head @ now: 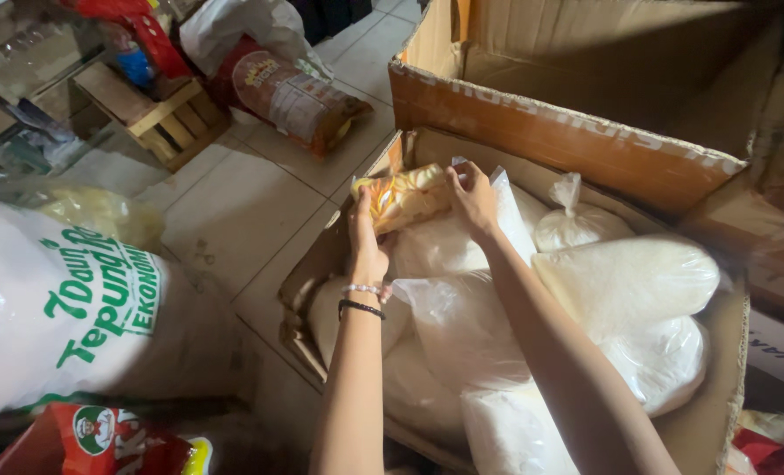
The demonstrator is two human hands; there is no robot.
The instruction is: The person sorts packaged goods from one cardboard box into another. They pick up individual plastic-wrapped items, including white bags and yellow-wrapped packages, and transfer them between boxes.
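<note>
Over the cardboard box [673,167], both hands, left hand [367,237] and right hand [473,198], grip a half-hidden yellow packet [402,195].

Two bare forearms enter from the lower edge of the frame, centre to centre-right. No sleeves visible on either arm up to the frame edge.

Left hand [370,237]: wrist carries two bracelets, stacked. Upper one is a strand of small pale, pearl-like beads [361,288]. Lower one is a thin black band [361,308], cord-like, plain, no charm seen.

Right hand [473,198]: no bracelet, watch or ring visible. Fingernails appear short; any polish cannot be told in this light.

No gloves on either hand. No other clothing in view.
</note>
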